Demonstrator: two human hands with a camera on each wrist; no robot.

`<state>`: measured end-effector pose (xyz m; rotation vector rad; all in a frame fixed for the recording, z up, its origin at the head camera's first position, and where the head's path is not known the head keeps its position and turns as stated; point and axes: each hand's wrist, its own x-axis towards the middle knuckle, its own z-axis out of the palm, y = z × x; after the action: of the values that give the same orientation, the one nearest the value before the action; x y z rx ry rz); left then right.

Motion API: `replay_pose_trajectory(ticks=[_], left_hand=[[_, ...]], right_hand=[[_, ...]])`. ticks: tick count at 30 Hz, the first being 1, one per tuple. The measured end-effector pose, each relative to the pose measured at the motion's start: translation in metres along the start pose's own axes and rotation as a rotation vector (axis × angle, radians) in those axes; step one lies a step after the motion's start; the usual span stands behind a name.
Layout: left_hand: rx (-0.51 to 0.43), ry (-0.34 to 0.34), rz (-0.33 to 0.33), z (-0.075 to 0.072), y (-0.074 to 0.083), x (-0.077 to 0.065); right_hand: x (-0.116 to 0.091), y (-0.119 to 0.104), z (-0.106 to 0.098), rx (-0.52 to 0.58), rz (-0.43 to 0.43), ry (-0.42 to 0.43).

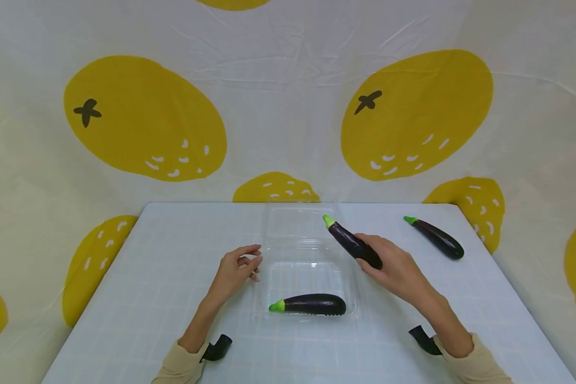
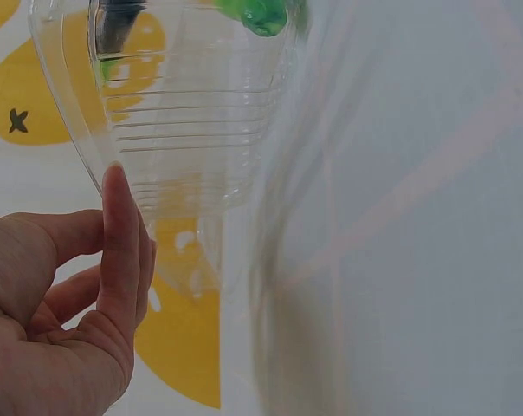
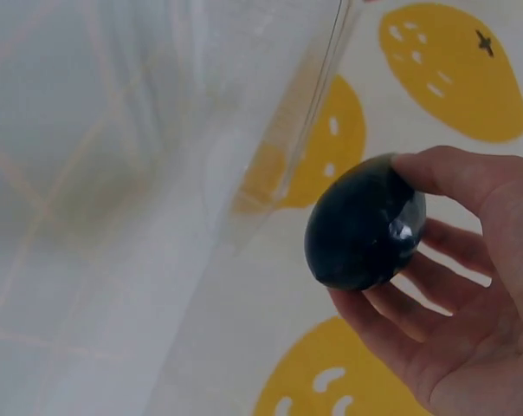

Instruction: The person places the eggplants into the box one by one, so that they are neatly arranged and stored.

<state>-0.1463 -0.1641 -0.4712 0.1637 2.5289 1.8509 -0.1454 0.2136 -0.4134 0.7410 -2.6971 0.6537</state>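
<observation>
My right hand [image 1: 396,266] grips a dark purple eggplant [image 1: 349,240] by its thick end, above the right side of a clear plastic clamshell container [image 1: 304,274]. Its green stem points up and left; in the right wrist view the rounded end of the eggplant [image 3: 365,225] sits between thumb and fingers. A second eggplant [image 1: 315,304] lies crosswise at the near side inside the container, stem to the left. Beside the container's left edge is my left hand [image 1: 237,272], fingers loosely bent. In the left wrist view a fingertip of the left hand [image 2: 71,303] appears at the clear rim.
A third eggplant [image 1: 437,238] lies at the far right of the table [image 1: 173,256]. The container's lid [image 1: 295,223] is folded back towards the far edge. Behind hangs a pale cloth [image 1: 283,106] with yellow fruit prints.
</observation>
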Motion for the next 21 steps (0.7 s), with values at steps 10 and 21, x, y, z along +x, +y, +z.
replay_pose_trajectory(ticks=[10, 21], left_hand=[[-0.001, 0.003, -0.009, 0.000, 0.000, 0.000], [-0.021, 0.003, -0.028, 0.000, 0.000, -0.001]], right_hand=[[0.006, -0.021, 0.006, 0.002, -0.054, -0.030], [0.013, -0.035, 0.016, 0.047, -0.167, -0.038]])
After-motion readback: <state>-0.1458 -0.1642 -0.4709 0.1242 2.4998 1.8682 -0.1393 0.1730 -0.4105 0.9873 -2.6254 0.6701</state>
